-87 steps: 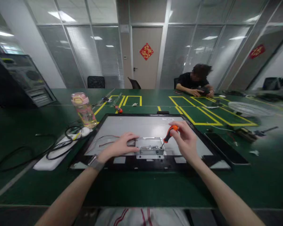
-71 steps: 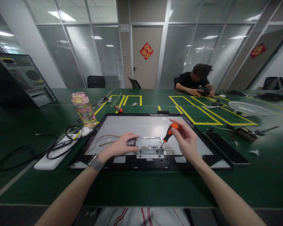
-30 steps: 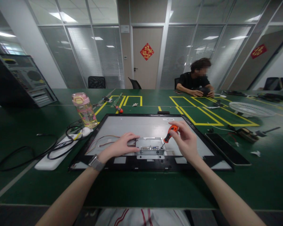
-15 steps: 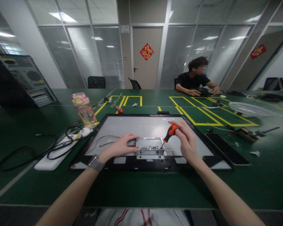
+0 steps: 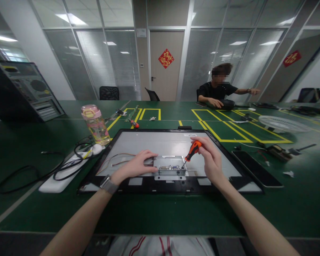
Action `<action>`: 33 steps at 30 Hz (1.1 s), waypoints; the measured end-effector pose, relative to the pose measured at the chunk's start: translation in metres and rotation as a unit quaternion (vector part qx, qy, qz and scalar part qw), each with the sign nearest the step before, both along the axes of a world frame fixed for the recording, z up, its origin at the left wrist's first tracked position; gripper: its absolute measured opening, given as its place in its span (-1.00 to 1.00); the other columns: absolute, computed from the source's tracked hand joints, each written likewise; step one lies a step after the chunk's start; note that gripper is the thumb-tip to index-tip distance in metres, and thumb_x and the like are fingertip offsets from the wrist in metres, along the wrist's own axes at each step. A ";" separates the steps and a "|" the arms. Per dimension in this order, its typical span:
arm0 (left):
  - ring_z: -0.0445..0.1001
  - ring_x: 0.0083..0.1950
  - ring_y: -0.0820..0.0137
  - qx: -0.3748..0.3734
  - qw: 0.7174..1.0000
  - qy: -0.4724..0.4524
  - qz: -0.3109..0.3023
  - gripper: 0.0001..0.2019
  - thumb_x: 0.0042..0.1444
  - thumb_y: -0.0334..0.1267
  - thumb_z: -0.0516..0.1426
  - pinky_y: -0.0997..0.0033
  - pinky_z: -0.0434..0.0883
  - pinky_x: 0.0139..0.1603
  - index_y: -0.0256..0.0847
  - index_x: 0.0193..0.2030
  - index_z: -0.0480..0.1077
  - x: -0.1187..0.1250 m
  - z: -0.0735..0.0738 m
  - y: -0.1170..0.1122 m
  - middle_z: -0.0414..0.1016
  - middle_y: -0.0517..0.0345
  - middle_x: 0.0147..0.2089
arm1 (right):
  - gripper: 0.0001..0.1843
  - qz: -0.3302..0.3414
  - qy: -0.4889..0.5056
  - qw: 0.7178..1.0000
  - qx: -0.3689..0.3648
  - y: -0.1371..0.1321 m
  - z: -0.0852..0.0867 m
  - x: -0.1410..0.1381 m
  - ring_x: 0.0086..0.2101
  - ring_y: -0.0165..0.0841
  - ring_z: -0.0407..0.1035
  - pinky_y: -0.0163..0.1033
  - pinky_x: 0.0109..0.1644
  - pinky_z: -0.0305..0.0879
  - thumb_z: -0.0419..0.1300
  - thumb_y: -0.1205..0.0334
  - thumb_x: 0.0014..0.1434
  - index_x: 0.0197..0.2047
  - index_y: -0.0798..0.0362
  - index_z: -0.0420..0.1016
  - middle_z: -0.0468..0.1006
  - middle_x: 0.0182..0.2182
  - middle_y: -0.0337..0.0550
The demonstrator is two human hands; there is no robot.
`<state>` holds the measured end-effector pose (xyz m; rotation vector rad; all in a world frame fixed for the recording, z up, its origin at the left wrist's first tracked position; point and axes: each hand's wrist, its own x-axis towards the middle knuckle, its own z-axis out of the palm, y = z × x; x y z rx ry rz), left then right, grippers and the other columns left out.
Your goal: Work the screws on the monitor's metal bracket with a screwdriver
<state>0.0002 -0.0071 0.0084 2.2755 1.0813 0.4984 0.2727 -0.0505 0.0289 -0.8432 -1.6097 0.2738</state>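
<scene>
A monitor panel (image 5: 165, 142) lies face down on the green table, black frame around a grey metal back. A small metal bracket box (image 5: 170, 166) sits near its front edge. My left hand (image 5: 137, 165) rests flat on the panel, fingers pressed against the bracket's left end. My right hand (image 5: 211, 160) is closed on an orange-and-black screwdriver (image 5: 192, 152), whose tip meets the bracket's right corner. Thin wires (image 5: 117, 159) run across the panel left of the bracket.
A pink-capped bottle (image 5: 95, 124), a white keyboard (image 5: 61, 172) with black cables and a computer case (image 5: 21, 90) stand to the left. A dark phone-like slab (image 5: 257, 169), small parts and a fan grille (image 5: 282, 124) lie right. Another person (image 5: 220, 90) sits at the far side.
My hands stay in place while my right fingers shift on the screwdriver handle. The person at the far side raised up and stretched an arm out to the right.
</scene>
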 end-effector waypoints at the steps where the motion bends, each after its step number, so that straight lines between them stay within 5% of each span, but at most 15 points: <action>1: 0.32 0.10 0.23 0.001 1.000 -0.001 0.000 -0.46 0.05 -0.01 0.20 0.29 0.21 0.18 -0.13 0.16 0.30 0.000 0.000 0.000 0.29 0.04 0.06 | -0.69 0.002 0.002 1.000 -0.006 0.000 -0.001 0.000 -0.26 -0.28 0.30 -0.13 -0.20 0.22 -0.06 0.26 0.26 -0.02 -0.03 0.42 0.40 -0.23 -0.11; 8: 0.31 0.10 0.23 0.009 1.000 -0.011 -0.001 -0.46 0.04 0.00 0.20 0.27 0.20 0.19 -0.10 0.16 0.30 0.000 -0.004 0.003 0.30 0.05 0.06 | -0.79 -0.043 -0.004 0.999 0.003 0.004 -0.005 -0.001 -0.41 -0.37 0.23 -0.21 -0.31 0.21 0.17 0.21 0.14 -0.12 -0.02 0.41 0.38 -0.35 -0.19; 14: 0.32 0.10 0.24 0.010 1.000 -0.005 -0.002 -0.46 0.04 0.00 0.20 0.28 0.20 0.19 -0.11 0.16 0.29 0.000 -0.003 0.002 0.30 0.05 0.06 | -0.76 0.003 0.008 1.000 0.008 0.000 -0.002 0.000 -0.23 -0.26 0.35 -0.11 -0.14 0.26 -0.03 0.20 0.27 -0.14 0.00 0.44 0.46 -0.26 -0.09; 17: 0.32 0.10 0.24 0.008 1.000 -0.003 -0.002 -0.45 0.05 0.02 0.19 0.31 0.20 0.18 -0.12 0.16 0.29 0.000 -0.001 0.002 0.29 0.05 0.07 | -0.75 -0.005 0.027 1.000 -0.006 0.001 -0.003 0.000 -0.36 -0.32 0.35 -0.16 -0.23 0.28 0.06 0.22 0.24 -0.02 -0.02 0.40 0.45 -0.33 -0.16; 21: 0.32 0.10 0.23 0.005 1.000 0.000 -0.001 -0.44 0.05 0.03 0.19 0.30 0.21 0.18 -0.11 0.17 0.29 0.000 0.000 0.001 0.29 0.04 0.07 | -0.80 -0.044 -0.010 0.999 0.023 0.003 -0.003 0.001 -0.43 -0.36 0.27 -0.19 -0.28 0.23 0.12 0.23 0.19 -0.11 -0.03 0.46 0.37 -0.43 -0.23; 26: 0.32 0.10 0.24 0.006 1.000 0.002 -0.003 -0.44 0.05 0.02 0.19 0.31 0.21 0.18 -0.14 0.17 0.29 -0.001 -0.002 0.002 0.28 0.04 0.07 | -0.71 -0.002 -0.010 1.000 0.014 0.000 0.001 0.001 -0.20 -0.26 0.36 -0.09 -0.10 0.25 -0.05 0.25 0.28 -0.03 -0.03 0.42 0.48 -0.22 -0.10; 33: 0.31 0.11 0.24 0.009 1.000 0.002 -0.004 -0.44 0.06 0.00 0.19 0.32 0.20 0.19 -0.14 0.17 0.28 -0.001 -0.003 0.002 0.28 0.04 0.07 | -0.76 -0.050 -0.043 0.997 0.041 0.001 0.001 0.000 -0.42 -0.34 0.27 -0.19 -0.29 0.24 0.12 0.25 0.19 -0.06 -0.02 0.46 0.37 -0.43 -0.22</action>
